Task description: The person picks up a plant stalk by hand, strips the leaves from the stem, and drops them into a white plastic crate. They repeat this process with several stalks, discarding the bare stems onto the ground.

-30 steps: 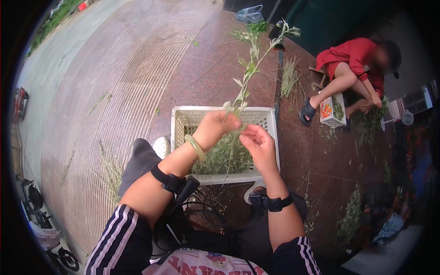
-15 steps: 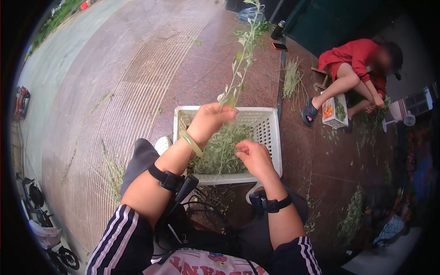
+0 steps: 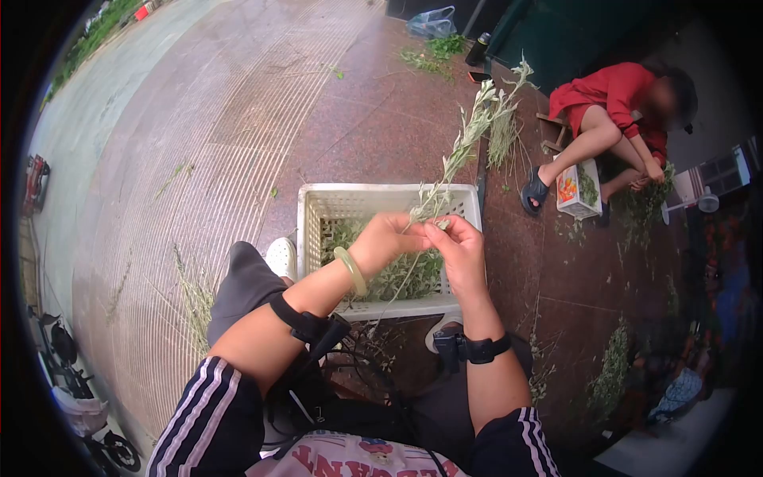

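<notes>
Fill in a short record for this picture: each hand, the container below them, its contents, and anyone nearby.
Left hand: pinches a long leafy green stem near its lower end
Right hand: grips the same stem, touching the left hand
Container: white plastic lattice basket on the paving, under the hands
Contents: loose green leaves
Nearby: person in red, seated, beside a small white box of greens
</notes>
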`<move>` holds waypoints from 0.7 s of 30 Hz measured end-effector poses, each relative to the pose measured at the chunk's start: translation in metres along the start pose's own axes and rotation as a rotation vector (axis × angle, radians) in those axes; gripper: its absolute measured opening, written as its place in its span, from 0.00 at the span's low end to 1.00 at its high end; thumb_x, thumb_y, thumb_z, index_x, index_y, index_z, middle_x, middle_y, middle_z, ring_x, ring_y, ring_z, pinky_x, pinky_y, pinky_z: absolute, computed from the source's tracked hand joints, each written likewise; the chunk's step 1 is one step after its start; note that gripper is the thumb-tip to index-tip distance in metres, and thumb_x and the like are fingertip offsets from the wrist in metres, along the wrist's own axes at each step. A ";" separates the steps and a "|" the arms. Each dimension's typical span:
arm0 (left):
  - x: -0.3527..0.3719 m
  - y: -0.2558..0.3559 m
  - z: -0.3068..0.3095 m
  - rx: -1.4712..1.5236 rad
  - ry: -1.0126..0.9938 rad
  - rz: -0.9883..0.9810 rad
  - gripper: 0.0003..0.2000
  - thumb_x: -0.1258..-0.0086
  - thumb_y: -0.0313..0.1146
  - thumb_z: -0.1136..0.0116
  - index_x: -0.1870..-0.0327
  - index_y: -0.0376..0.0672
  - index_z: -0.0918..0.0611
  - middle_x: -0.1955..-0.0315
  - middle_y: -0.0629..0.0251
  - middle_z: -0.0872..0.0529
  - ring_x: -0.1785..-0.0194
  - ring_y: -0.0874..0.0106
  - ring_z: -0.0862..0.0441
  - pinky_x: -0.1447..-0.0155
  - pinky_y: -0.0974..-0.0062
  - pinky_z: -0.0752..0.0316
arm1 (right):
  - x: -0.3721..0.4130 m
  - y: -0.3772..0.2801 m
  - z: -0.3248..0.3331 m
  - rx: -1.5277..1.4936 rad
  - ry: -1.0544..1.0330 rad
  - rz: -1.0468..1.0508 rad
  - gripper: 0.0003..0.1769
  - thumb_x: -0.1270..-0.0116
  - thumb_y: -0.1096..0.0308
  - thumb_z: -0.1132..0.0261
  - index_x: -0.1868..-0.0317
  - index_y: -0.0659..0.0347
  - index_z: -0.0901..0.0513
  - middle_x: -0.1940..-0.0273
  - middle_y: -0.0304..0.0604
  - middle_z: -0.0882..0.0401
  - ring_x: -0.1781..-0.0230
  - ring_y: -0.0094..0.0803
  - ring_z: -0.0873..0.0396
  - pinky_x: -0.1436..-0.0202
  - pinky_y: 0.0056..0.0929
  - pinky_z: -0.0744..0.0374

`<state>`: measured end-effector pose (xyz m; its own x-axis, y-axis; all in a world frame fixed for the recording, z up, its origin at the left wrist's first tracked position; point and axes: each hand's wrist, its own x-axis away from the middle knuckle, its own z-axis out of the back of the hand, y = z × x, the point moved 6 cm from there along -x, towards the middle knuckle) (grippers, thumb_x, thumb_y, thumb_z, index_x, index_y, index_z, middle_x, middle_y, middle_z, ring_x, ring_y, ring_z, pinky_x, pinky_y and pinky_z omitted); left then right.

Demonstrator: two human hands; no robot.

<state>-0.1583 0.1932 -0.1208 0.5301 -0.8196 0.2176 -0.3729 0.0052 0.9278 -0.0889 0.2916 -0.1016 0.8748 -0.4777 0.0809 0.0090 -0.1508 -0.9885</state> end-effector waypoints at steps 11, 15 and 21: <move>0.002 0.038 0.046 0.217 0.505 -0.263 0.06 0.40 0.32 0.39 0.64 0.43 0.20 0.85 0.82 0.31 0.85 0.89 0.43 0.81 0.88 0.51 | 0.003 0.026 0.020 0.520 0.053 -0.037 0.12 0.49 0.65 0.32 0.77 0.66 0.22 0.81 0.41 0.22 0.81 0.24 0.28 0.75 0.25 0.31; 0.002 0.034 0.046 0.176 0.446 -0.144 0.09 0.42 0.30 0.38 0.61 0.39 0.21 0.73 0.74 0.22 0.71 0.86 0.30 0.68 0.86 0.36 | 0.012 0.027 -0.003 0.533 -0.054 -0.056 0.08 0.45 0.73 0.34 0.78 0.65 0.24 0.82 0.30 0.27 0.81 0.13 0.36 0.78 0.16 0.38; -0.001 0.038 0.051 0.158 0.467 -0.253 0.07 0.42 0.32 0.36 0.72 0.48 0.24 0.82 0.82 0.29 0.84 0.89 0.41 0.81 0.88 0.50 | 0.013 0.037 -0.008 0.481 -0.094 -0.095 0.07 0.44 0.73 0.35 0.76 0.66 0.23 0.79 0.33 0.24 0.78 0.15 0.31 0.73 0.16 0.32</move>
<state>-0.2120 0.1651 -0.1009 0.8856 -0.4432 0.1387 -0.2812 -0.2743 0.9196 -0.0810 0.2725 -0.1356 0.8988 -0.3980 0.1837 0.2940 0.2367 -0.9260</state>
